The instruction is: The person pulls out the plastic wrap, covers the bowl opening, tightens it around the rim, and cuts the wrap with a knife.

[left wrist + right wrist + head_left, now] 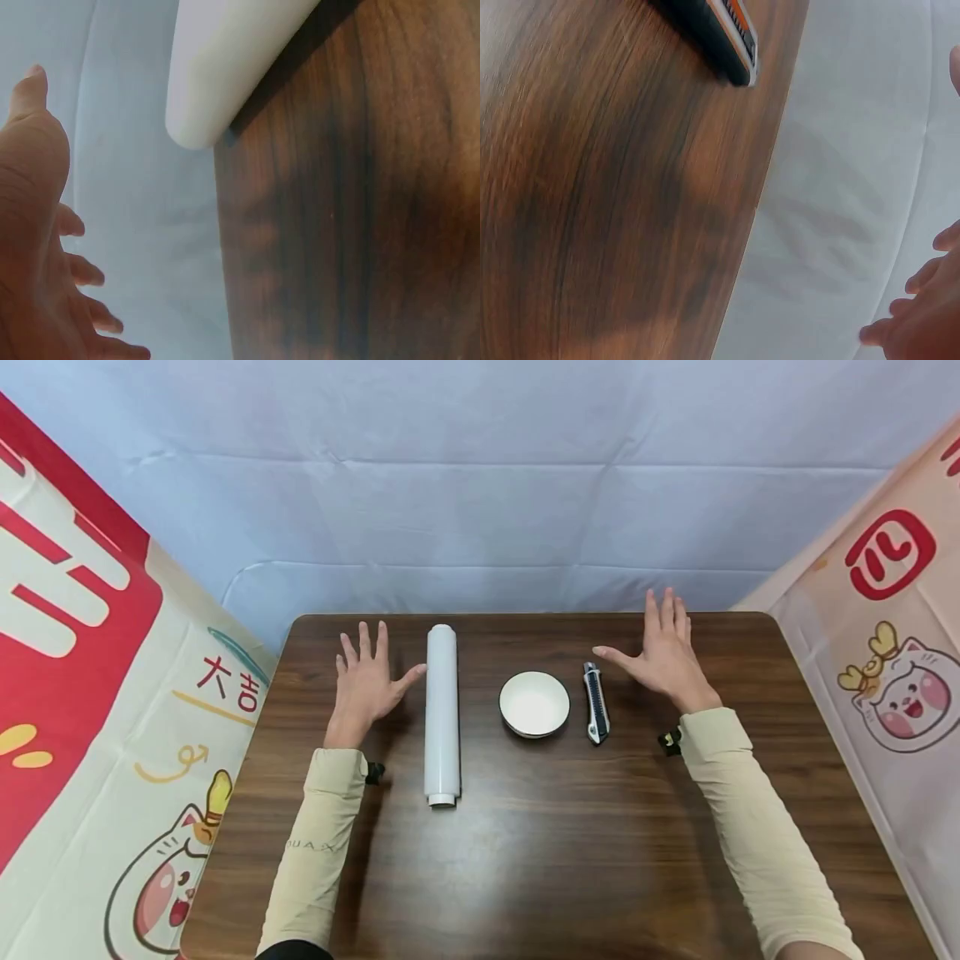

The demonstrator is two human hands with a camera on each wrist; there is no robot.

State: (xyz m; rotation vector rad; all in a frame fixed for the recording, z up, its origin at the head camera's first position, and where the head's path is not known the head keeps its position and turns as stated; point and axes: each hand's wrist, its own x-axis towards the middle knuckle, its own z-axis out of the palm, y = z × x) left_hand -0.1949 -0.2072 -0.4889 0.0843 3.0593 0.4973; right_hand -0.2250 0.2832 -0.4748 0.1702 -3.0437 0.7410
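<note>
Plainly | roll (442, 718): long, glossy white | bowl (534, 703): white, dark-rimmed | left fingers (365, 643), right fingers (667, 612): spread wide

The bare left hand (365, 689) has a wrinkly, pale yellow cloth sleeve (318, 822) with small grey letters (312, 845). The bare right hand (667, 660) has a matching pale yellow sleeve (757, 827). Little black gadgets (374, 772) poke out below both wrists.

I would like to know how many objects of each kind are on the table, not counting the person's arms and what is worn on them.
White roll: 1
Bowl: 1
Utility knife: 1
Total: 3
</note>
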